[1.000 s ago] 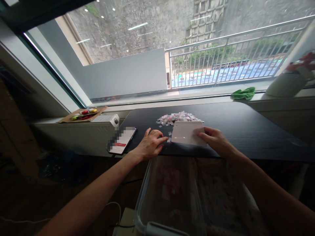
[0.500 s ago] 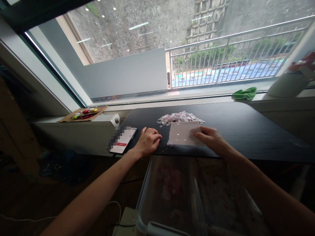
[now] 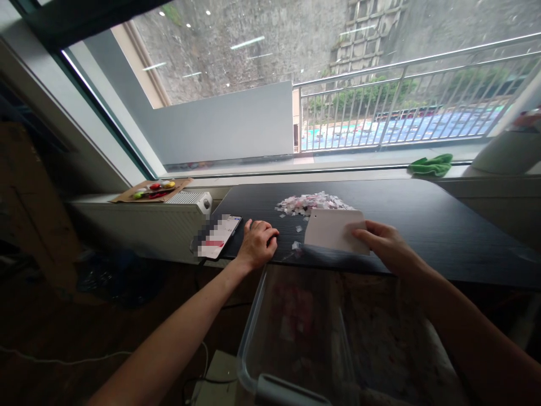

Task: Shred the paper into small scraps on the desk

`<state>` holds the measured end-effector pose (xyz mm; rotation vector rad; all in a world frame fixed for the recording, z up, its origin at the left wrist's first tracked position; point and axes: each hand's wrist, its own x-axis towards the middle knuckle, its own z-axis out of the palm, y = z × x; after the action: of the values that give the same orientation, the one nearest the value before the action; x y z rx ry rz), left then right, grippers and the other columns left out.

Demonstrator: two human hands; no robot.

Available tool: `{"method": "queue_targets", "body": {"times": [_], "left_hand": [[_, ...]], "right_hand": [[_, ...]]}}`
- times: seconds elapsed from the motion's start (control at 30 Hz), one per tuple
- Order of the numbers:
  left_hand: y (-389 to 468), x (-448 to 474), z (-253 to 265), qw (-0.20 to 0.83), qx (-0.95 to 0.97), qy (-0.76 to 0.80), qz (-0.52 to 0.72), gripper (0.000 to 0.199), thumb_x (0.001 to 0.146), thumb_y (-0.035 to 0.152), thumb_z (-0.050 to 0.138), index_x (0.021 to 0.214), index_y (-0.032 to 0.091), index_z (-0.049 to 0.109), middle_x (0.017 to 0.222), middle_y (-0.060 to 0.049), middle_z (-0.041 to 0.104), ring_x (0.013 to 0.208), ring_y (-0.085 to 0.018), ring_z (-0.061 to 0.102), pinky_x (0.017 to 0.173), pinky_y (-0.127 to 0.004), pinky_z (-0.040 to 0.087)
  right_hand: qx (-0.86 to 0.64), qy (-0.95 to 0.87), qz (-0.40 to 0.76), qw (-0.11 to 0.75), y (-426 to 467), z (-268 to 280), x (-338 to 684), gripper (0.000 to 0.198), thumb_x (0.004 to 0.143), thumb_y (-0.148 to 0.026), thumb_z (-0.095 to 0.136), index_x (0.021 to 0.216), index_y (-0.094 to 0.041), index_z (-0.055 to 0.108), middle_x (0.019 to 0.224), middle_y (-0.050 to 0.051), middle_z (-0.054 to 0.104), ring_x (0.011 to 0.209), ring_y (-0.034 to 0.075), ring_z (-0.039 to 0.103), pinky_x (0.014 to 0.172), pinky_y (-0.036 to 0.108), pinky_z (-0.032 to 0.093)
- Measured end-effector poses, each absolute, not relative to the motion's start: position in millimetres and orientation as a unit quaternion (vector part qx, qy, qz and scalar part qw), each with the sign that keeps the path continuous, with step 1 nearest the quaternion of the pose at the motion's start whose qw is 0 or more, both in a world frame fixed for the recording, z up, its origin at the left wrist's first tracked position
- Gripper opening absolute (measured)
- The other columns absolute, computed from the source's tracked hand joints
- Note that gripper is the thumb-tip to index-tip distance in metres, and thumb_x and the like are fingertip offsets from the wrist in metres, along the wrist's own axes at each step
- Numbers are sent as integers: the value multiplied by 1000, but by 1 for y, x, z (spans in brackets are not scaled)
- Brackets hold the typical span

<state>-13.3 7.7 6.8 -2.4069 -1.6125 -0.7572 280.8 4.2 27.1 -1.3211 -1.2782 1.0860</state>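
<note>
My right hand point(image 3: 380, 239) grips the right end of a flat, whitish rectangular plate point(image 3: 332, 230) with a small hole in one corner. The plate is tilted, its lower edge close to the dark tabletop point(image 3: 406, 208). Just behind it lies a heap of small pale and pinkish scraps point(image 3: 315, 202), partly hidden by the plate. A few loose scraps point(image 3: 296, 246) lie to its left. My left hand point(image 3: 258, 242) rests on the table's near edge, fingers bent and slightly apart, with nothing seen in it. Left of that hand is a phone point(image 3: 220, 237).
Below the table's front edge stands a clear plastic bin point(image 3: 253, 338) with some scraps inside. A radiator point(image 3: 169, 217) with brown paper on top is at the left. A green cloth point(image 3: 431, 164) lies on the windowsill behind the table.
My right hand has drawn the plate a little to the right, uncovering loose scraps beside it. My left hand stays at the table edge. The view has shifted slightly.
</note>
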Motion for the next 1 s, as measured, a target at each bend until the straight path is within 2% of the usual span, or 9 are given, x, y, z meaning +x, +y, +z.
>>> {"method": "queue_targets", "body": {"times": [0.13,0.3,0.6,0.8,1.0], "left_hand": [[7,-13,8,74,-801,-537,-254,19,82,22,51,92,22,67,97,-6,64,101,-23,56,110,-53,25],[7,-13,7,76,-800,-535,-260,18,81,22,51,91,23,67,96,-5,65,102,-23,56,110,-53,24],[7,-14,6,76,-802,-532,-261,18,81,22,52,91,22,67,95,-5,65,102,-23,56,110,-55,25],[7,-13,7,74,-800,-536,-259,18,81,22,52,90,22,67,96,-5,65,103,-23,56,111,-55,24],[7,-13,7,75,-799,-537,-261,18,81,22,52,91,22,67,96,-5,65,104,-23,56,111,-55,23]], "right_hand": [[-547,-503,457,488,14,28,272,18,65,-25,67,81,-19,74,79,3,75,66,17,65,62,26,52],[-553,-496,511,433,16,35,265,6,62,-20,69,68,-17,72,68,2,72,60,14,62,56,23,49],[-524,-495,575,386,8,36,272,19,56,-25,76,72,-16,74,74,2,75,67,16,65,64,24,51],[-512,-526,573,363,2,37,274,26,55,-32,78,76,-16,74,77,4,75,68,18,67,63,26,52],[-514,-536,529,411,19,35,278,29,59,-32,78,83,-16,75,77,5,75,64,16,65,56,24,51]]}}
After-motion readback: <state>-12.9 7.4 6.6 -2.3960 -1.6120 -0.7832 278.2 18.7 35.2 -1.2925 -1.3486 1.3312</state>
